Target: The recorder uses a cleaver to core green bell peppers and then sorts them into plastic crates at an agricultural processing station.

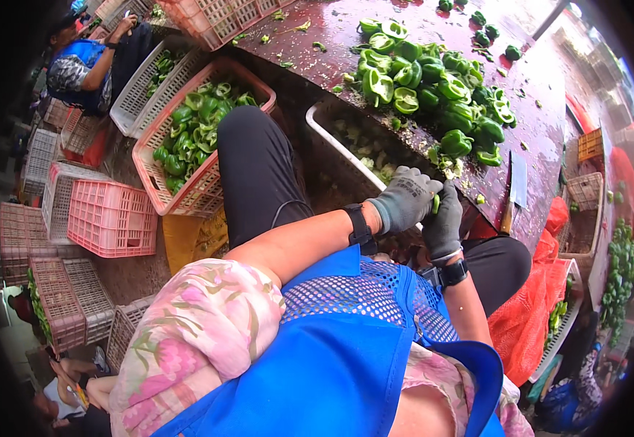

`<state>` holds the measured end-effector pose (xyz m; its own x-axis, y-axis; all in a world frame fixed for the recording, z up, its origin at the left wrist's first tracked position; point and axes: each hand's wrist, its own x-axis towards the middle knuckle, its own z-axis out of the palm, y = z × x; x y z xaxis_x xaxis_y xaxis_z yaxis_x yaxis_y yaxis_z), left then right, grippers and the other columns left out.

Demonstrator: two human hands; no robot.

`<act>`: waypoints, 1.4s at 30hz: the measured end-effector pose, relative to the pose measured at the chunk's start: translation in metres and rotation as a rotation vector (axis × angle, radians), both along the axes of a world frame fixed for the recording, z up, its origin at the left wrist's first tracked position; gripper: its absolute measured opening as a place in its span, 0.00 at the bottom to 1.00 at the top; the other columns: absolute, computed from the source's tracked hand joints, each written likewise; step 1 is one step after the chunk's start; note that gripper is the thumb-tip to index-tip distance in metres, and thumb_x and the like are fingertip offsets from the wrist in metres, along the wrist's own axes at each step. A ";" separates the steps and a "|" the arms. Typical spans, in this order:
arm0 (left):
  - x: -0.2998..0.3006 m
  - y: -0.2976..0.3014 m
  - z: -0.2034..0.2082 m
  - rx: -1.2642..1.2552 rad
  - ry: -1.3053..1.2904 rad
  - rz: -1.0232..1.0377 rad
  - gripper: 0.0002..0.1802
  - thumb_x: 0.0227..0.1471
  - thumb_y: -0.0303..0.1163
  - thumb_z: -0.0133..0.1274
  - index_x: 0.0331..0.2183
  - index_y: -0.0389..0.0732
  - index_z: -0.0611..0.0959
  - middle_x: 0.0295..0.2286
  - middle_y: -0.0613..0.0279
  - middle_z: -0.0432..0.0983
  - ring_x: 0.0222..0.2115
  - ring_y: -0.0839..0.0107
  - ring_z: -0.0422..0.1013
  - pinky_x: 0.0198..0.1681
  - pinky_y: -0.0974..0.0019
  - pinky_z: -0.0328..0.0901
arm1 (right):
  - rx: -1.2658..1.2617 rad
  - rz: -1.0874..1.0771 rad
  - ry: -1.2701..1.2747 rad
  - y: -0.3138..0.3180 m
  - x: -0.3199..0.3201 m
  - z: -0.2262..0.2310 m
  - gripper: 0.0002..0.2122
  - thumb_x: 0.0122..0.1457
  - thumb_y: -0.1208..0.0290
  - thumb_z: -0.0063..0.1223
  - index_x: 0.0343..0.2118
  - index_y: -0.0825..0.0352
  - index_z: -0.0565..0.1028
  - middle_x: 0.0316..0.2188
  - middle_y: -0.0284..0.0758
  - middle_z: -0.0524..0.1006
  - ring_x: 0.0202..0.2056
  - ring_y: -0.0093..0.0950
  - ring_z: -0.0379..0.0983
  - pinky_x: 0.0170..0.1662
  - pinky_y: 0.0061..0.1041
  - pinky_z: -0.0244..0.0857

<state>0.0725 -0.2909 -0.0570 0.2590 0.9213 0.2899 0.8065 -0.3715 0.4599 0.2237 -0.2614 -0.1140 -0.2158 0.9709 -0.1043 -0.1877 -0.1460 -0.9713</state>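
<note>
My left hand [406,199] and my right hand [444,226] both wear grey gloves and meet over a white crate [331,142] of pepper scraps. Together they grip a small green pepper [436,203], mostly hidden between the fingers. Just beyond them a pile of halved green peppers [433,91] lies on the wet dark red table [535,124]. A cleaver [517,186] rests on the table to the right of my hands.
A pink crate [207,189] of cut green peppers stands by my left knee. Stacked pink and white crates [109,218] fill the floor at left. Another person [87,62] sits at upper left. A red mesh bag [535,306] and more peppers [619,269] lie at right.
</note>
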 end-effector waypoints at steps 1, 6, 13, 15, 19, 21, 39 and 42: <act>-0.003 -0.001 -0.010 0.002 -0.062 0.036 0.15 0.49 0.35 0.54 0.41 0.48 0.79 0.33 0.60 0.79 0.38 0.58 0.73 0.43 0.52 0.61 | 0.180 0.034 -0.219 -0.003 -0.007 0.003 0.16 0.55 0.77 0.59 0.47 0.70 0.70 0.35 0.37 0.77 0.37 0.28 0.75 0.37 0.26 0.70; -0.010 -0.005 -0.047 0.043 -0.523 0.272 0.18 0.50 0.33 0.51 0.45 0.46 0.80 0.35 0.51 0.78 0.38 0.49 0.71 0.44 0.49 0.63 | 0.679 0.034 -1.068 -0.003 -0.040 0.022 0.14 0.54 0.79 0.55 0.44 0.72 0.73 0.37 0.45 0.78 0.38 0.39 0.77 0.40 0.32 0.71; -0.015 0.019 -0.074 -0.110 -1.211 0.551 0.13 0.56 0.32 0.52 0.44 0.44 0.80 0.35 0.50 0.79 0.35 0.57 0.76 0.41 0.57 0.69 | 0.385 0.025 -0.599 0.017 -0.080 0.006 0.14 0.67 0.72 0.43 0.46 0.74 0.78 0.43 0.38 0.80 0.43 0.25 0.76 0.49 0.25 0.70; -0.033 0.038 -0.137 -0.073 -1.557 0.591 0.10 0.62 0.32 0.50 0.44 0.42 0.79 0.36 0.58 0.81 0.36 0.72 0.75 0.39 0.64 0.71 | 0.357 0.089 -0.399 -0.009 -0.131 0.030 0.14 0.67 0.73 0.44 0.49 0.74 0.77 0.46 0.39 0.79 0.46 0.25 0.75 0.52 0.25 0.69; -0.081 0.030 -0.087 -0.190 -1.860 0.329 0.14 0.64 0.33 0.49 0.49 0.40 0.78 0.41 0.62 0.80 0.39 0.74 0.75 0.44 0.68 0.72 | 0.403 0.105 -0.402 0.021 -0.130 0.035 0.17 0.66 0.74 0.45 0.55 0.74 0.72 0.50 0.39 0.78 0.47 0.26 0.76 0.52 0.24 0.68; -0.103 0.025 -0.061 -0.379 -2.210 0.180 0.16 0.65 0.34 0.48 0.51 0.40 0.77 0.44 0.62 0.79 0.41 0.71 0.76 0.47 0.65 0.72 | -0.049 0.055 -0.090 0.030 -0.131 0.063 0.15 0.62 0.74 0.46 0.49 0.73 0.76 0.45 0.39 0.79 0.44 0.25 0.77 0.49 0.24 0.70; -0.130 0.013 -0.022 -0.238 -1.455 0.120 0.28 0.61 0.38 0.52 0.58 0.36 0.70 0.49 0.53 0.74 0.48 0.66 0.72 0.52 0.65 0.65 | 0.591 0.435 -1.071 0.052 -0.138 0.092 0.13 0.49 0.67 0.62 0.35 0.70 0.77 0.30 0.40 0.80 0.33 0.31 0.78 0.40 0.31 0.70; -0.131 0.021 -0.030 0.071 -0.719 0.292 0.23 0.64 0.45 0.47 0.50 0.37 0.78 0.40 0.50 0.78 0.39 0.65 0.74 0.45 0.64 0.68 | 0.770 0.542 -1.193 0.037 -0.147 0.105 0.11 0.48 0.68 0.60 0.32 0.69 0.75 0.28 0.46 0.77 0.33 0.46 0.76 0.37 0.39 0.68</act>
<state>-0.0586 -0.2699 -0.0869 -0.2654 0.8962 0.3555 0.3887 -0.2380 0.8901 0.0770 -0.2241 -0.0089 -0.7121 0.7020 0.0095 0.6464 0.6609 -0.3813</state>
